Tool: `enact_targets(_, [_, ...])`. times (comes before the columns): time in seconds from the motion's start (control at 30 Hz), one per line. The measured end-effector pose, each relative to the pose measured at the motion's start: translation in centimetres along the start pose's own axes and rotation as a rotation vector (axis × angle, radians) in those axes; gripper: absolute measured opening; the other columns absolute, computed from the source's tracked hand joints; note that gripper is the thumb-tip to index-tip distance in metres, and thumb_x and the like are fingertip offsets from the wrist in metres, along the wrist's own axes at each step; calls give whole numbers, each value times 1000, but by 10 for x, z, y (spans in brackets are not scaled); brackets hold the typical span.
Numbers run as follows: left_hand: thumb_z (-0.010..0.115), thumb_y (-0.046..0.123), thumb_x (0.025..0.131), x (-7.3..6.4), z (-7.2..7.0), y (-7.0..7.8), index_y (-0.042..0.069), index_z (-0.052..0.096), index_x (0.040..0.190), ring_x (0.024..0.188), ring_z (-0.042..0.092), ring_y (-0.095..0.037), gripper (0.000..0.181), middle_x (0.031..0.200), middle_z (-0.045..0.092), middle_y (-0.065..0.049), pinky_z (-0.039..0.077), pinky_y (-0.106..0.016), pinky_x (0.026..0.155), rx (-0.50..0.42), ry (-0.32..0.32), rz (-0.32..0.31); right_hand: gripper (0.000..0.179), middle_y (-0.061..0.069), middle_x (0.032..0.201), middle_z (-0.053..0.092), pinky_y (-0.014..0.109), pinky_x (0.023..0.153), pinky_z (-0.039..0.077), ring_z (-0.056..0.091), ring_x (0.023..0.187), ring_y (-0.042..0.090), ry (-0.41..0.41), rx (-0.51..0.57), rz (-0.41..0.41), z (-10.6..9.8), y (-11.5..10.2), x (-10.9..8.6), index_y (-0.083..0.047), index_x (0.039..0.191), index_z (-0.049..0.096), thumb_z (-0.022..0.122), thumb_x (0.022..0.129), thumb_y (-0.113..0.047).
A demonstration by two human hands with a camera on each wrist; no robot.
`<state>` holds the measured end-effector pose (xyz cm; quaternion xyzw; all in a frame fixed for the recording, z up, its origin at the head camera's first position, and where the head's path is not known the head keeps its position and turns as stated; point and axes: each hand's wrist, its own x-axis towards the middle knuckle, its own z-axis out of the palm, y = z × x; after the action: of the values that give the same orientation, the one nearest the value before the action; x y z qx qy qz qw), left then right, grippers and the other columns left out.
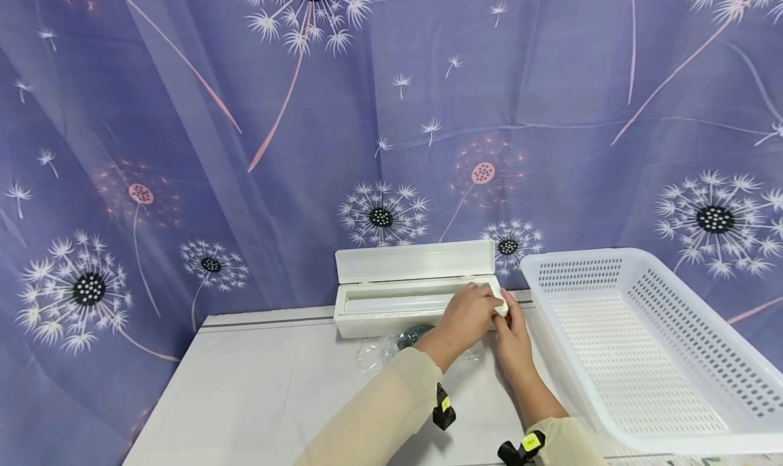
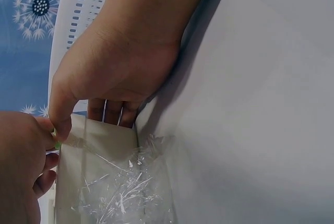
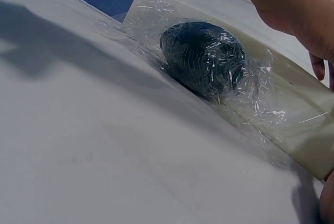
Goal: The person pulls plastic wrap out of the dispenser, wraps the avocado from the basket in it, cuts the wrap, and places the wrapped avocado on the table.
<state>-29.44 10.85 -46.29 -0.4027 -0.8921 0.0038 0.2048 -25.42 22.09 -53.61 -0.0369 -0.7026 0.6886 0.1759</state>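
Note:
A long white cling film dispenser (image 1: 367,326) stands at the table's back edge with its lid (image 1: 416,261) raised and a white roll (image 1: 397,303) inside. At its right end, my left hand (image 1: 466,314) reaches over the top and pinches at the corner, where a small green piece (image 2: 57,144) shows between the fingertips. My right hand (image 1: 515,344) grips that same end, thumb and fingertip at the corner, other fingers (image 2: 112,112) along the end face. Against the front lies a dark rounded object (image 3: 202,57) wrapped in clear crinkled film (image 2: 125,192); what it is cannot be made out.
A large white slotted plastic basket (image 1: 575,364) stands to the right of the dispenser. Behind the white table (image 1: 245,391) hangs a blue-purple dandelion-print cloth (image 1: 367,113). The left forearm crosses in front of the wrapped object.

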Motion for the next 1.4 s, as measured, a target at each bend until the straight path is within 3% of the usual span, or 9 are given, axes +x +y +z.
enact_targets(0.37, [72, 29, 92, 1, 0, 1, 33, 71, 125, 100, 61, -4, 33, 114, 69, 14, 47, -18, 91, 6, -28, -9, 57, 13, 165, 27, 4, 88, 41, 46, 112, -9, 12, -34, 4, -2, 0, 0, -12, 160, 27, 41, 105, -4])
enact_targets(0.53, [72, 28, 92, -2, 2, -1, 33, 72, 125, 101, 61, -3, 33, 114, 68, 14, 47, -17, 92, 5, -17, -11, 58, 13, 166, 25, 3, 88, 41, 44, 114, -12, -6, -49, 19, -2, 3, 2, -13, 161, 25, 43, 106, -6])
enact_targets(0.77, [71, 26, 93, -3, 5, -2, 32, 73, 123, 97, 61, -4, 31, 112, 68, 15, 47, -18, 88, 0, 16, 0, 60, 12, 161, 32, 6, 87, 41, 46, 111, -12, -12, -35, 61, -2, 6, 3, -16, 161, 24, 46, 106, -10])
enact_targets(1.03, [70, 23, 93, -1, 5, -4, 32, 73, 122, 99, 61, -5, 31, 114, 68, 15, 47, -19, 88, 0, 8, -3, 58, 10, 165, 29, 2, 92, 38, 41, 130, 5, -6, -71, 48, -1, 2, 1, -17, 161, 24, 46, 108, -18])
enact_targets(1.2, [70, 22, 93, -1, 5, -4, 32, 73, 123, 100, 61, -6, 32, 116, 68, 15, 48, -19, 89, 4, -3, -11, 58, 14, 164, 29, 1, 92, 38, 41, 134, 12, 4, -74, 24, 0, 2, 1, -15, 161, 25, 47, 107, -19])
enact_targets(1.4, [70, 23, 94, -1, 4, -4, 32, 73, 123, 99, 62, -6, 31, 115, 68, 14, 48, -18, 89, 1, -10, -12, 58, 15, 163, 30, 0, 90, 38, 44, 123, 1, 9, -84, 15, 0, 2, 0, -13, 161, 25, 47, 107, -17])
